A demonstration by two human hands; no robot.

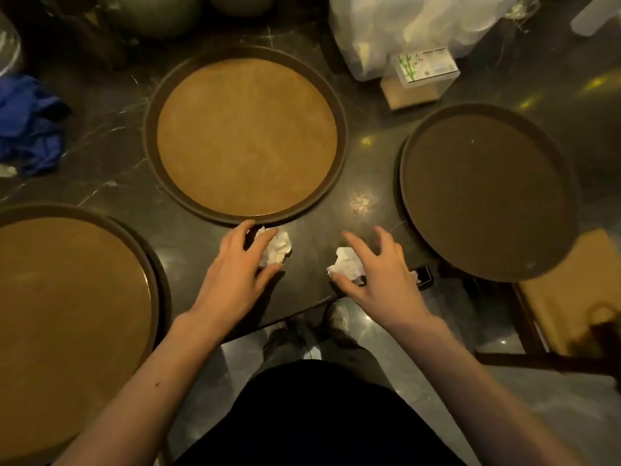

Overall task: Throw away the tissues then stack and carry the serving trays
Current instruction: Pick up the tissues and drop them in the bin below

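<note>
Your left hand (235, 264) has its grip spread apart around one crumpled white tissue (274, 245) on the dark marble table (111, 156), just below the round brown centre tray (247, 136). Your right hand (379, 270) is likewise apart, fingers arched over the second crumpled white tissue (346, 265), with the darker round tray (487, 193) to its right.

Both arms were bare, no sleeves showing up to the elbows at least. Person had a black top (319, 415) on, dark grey trousers (336, 341), and what looked like a grey-white sneaker (337, 316), kinda blurry though.
</note>
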